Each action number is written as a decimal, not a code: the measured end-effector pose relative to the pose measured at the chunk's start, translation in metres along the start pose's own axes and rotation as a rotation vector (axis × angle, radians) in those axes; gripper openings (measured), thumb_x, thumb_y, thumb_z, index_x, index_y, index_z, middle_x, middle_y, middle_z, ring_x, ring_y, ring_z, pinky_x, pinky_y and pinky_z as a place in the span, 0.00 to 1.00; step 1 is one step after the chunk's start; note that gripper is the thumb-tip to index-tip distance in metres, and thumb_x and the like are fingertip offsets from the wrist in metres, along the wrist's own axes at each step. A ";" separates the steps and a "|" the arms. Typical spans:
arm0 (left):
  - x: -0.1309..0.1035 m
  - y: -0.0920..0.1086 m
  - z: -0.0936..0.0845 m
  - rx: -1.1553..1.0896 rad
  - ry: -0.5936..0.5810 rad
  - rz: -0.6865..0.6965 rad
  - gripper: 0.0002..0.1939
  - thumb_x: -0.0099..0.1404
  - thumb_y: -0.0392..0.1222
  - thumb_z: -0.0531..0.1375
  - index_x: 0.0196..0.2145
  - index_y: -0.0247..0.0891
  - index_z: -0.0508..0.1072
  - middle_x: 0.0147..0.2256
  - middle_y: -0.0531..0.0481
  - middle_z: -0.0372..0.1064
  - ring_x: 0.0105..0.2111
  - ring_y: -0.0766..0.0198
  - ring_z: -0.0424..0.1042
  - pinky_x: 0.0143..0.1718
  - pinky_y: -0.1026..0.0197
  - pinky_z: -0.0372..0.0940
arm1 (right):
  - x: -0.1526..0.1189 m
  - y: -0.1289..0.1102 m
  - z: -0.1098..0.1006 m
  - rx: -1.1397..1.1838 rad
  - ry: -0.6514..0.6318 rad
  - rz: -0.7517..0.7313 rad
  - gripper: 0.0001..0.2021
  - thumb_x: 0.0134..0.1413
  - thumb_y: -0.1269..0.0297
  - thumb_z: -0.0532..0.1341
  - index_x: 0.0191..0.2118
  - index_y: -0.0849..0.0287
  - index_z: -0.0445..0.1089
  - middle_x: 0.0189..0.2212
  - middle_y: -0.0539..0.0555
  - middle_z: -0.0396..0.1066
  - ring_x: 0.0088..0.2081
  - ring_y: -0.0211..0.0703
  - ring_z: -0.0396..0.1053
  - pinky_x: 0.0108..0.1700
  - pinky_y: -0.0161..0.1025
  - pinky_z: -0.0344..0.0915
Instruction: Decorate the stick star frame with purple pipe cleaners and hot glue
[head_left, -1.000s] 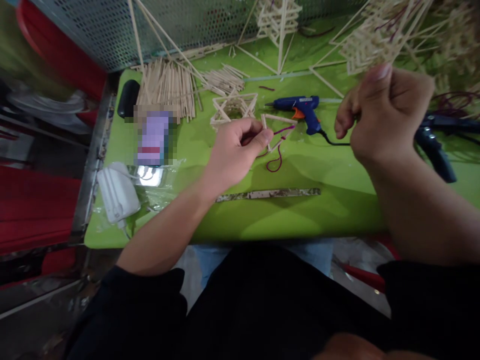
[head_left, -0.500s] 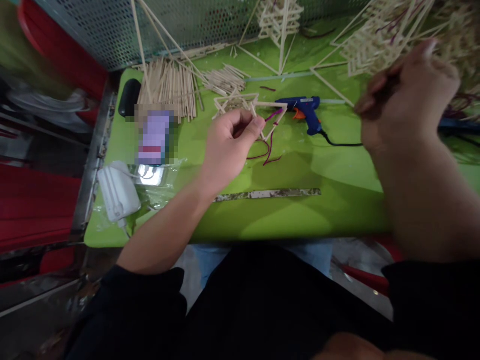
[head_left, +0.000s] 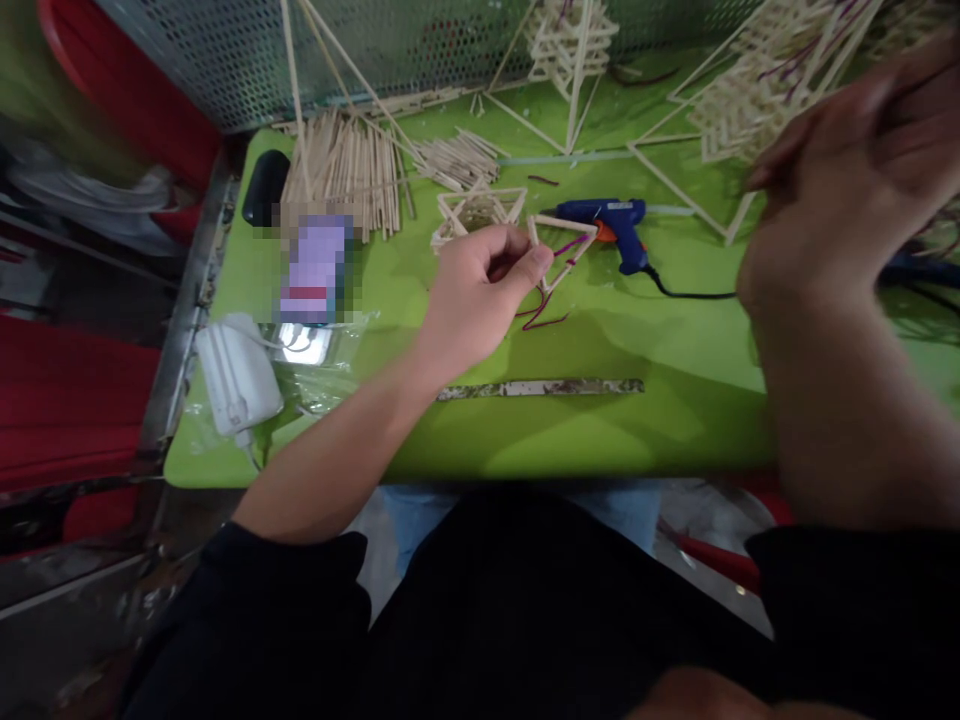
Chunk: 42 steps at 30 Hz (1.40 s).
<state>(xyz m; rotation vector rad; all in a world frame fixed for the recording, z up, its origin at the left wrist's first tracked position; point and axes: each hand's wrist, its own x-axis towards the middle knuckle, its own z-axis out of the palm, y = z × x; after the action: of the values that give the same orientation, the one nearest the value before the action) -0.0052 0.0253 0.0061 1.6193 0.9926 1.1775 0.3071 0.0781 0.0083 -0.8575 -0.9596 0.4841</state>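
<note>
My left hand is closed, pinching a small frame of thin wooden sticks between thumb and fingers. Purple string is attached to the frame and trails in a loop below it. My right hand is raised at the right, slightly blurred, with fingers loosely apart and no object visible in it. Behind it stands a lattice of stacked sticks. A blue glue gun with an orange trigger lies just beyond the held frame. Another small stick piece sits behind my left hand.
Loose sticks lie in a pile on the green table, with a shorter pile beside it. A phone, white power bank and black case are at left. A stained flat strip lies in front.
My left hand has shifted slightly right with the stick frame. The right hand has moved up and right, and its fingers have loosened.
</note>
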 end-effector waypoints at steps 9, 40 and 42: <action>-0.009 -0.008 0.018 -0.091 -0.127 -0.033 0.35 0.67 0.77 0.76 0.31 0.40 0.77 0.25 0.55 0.65 0.25 0.68 0.58 0.26 0.58 0.51 | -0.071 -0.032 0.015 -0.415 -0.822 -0.519 0.11 0.70 0.60 0.72 0.54 0.45 0.87 0.41 0.57 0.76 0.39 0.49 0.74 0.38 0.50 0.70; -0.015 0.012 0.014 0.331 -0.051 0.074 0.13 0.73 0.31 0.74 0.33 0.40 0.78 0.28 0.55 0.72 0.30 0.67 0.73 0.33 0.59 0.65 | -0.065 -0.027 0.018 -0.090 -0.985 0.264 0.26 0.72 0.37 0.74 0.34 0.54 0.74 0.31 0.52 0.66 0.34 0.42 0.61 0.37 0.44 0.55; -0.016 0.012 0.014 0.366 -0.062 0.086 0.14 0.72 0.30 0.74 0.32 0.40 0.77 0.28 0.56 0.72 0.29 0.67 0.71 0.32 0.58 0.63 | -0.068 -0.025 0.018 -0.032 -0.936 0.322 0.26 0.73 0.38 0.74 0.33 0.54 0.75 0.30 0.52 0.66 0.33 0.42 0.61 0.37 0.44 0.55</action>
<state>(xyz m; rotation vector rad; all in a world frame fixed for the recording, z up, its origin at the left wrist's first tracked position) 0.0058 0.0045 0.0109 1.9894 1.1575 1.0370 0.2572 0.0234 -0.0008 -0.8151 -1.6866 1.2085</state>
